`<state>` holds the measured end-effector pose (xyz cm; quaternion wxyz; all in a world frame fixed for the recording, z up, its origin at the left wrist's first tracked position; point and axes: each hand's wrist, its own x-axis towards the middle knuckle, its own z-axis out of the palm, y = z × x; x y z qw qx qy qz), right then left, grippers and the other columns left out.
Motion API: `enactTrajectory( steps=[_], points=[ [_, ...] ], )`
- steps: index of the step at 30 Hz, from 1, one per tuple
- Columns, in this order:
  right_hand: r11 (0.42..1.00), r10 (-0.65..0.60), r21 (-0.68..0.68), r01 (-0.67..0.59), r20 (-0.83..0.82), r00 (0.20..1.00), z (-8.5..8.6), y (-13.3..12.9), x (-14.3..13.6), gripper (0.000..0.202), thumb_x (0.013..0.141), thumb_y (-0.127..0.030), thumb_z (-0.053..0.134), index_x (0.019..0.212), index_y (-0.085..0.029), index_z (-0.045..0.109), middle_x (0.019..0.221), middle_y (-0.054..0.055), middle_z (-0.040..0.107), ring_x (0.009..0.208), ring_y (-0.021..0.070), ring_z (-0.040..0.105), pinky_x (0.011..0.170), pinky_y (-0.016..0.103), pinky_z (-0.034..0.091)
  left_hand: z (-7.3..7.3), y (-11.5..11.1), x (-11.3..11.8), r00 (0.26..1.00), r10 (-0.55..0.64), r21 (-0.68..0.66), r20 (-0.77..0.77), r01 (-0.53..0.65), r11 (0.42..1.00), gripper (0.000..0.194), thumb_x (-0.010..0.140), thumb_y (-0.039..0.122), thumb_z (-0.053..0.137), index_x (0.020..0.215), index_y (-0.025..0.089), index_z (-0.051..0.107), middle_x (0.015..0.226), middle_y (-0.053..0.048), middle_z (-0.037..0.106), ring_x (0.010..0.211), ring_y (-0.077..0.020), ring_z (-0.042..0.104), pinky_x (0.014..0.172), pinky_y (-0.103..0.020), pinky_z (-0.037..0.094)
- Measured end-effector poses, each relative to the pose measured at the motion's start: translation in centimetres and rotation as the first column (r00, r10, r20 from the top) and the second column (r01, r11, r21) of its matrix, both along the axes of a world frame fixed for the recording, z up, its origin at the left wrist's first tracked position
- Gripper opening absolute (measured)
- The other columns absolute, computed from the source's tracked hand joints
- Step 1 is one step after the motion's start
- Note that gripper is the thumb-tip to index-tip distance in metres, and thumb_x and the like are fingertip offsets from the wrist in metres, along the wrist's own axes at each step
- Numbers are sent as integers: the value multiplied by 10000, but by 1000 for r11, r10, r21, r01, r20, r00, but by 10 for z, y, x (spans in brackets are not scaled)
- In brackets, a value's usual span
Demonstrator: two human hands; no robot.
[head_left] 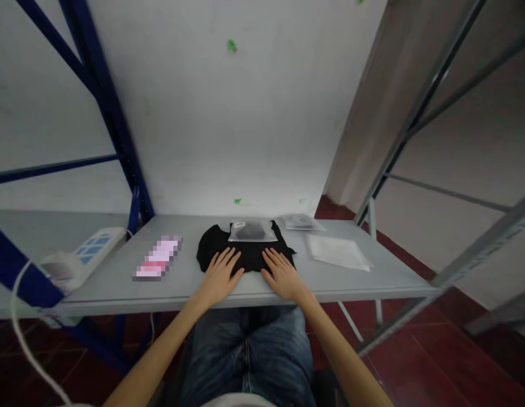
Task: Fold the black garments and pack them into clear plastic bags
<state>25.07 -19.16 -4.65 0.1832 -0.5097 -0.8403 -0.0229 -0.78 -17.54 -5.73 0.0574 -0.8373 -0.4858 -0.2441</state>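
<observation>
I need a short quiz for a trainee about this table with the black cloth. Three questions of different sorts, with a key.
1. True or false: both hands lie flat on the black cloth.
2. What lies on the far part of the cloth? A) a clear bag with something dark inside B) a pair of scissors C) a cup
3. Which thing on the table lies at the person's far left, with a white cable?

Key
1. True: the left hand and the right hand press on its near edge, fingers spread.
2. A, the clear bag.
3. The white power strip.
</observation>
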Motion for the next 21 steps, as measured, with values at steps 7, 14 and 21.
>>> enactTrajectory(
  steps=[7, 14, 21],
  points=[
    [1000, 6, -11, -6, 1, 1000, -1, 1, 1, 628, 1071, -465, 409, 1606, -137, 395, 1659, 136, 372, 1558, 283, 317, 1274, 507, 271, -2, 0, 0, 999, 13, 41, -52, -11, 999, 573, 1061, 507, 402, 1533, 198, 499, 1640, -120, 428, 1540, -297, 362, 1248, -551, 320],
    [1000, 1, -18, -1, 14, 1000, -1, 2, 1, 612, 1072, -439, 403, 1602, -132, 404, 1659, 133, 375, 1558, 286, 318, 1270, 510, 277, -3, 0, 0, 998, 19, 56, -66, -16, 998, 566, 1064, 512, 395, 1541, 222, 491, 1631, -100, 447, 1538, -288, 369, 1250, -543, 321],
    [1000, 1, -20, -1, 3, 1000, -2, 2, 1, 614, 1072, -448, 393, 1606, -145, 397, 1664, 121, 370, 1563, 276, 308, 1276, 507, 261, -1, -1, 0, 996, 17, 38, -91, -13, 999, 578, 1065, 508, 395, 1540, 192, 490, 1618, -107, 466, 1534, -298, 373, 1252, -555, 314]
  ],
)
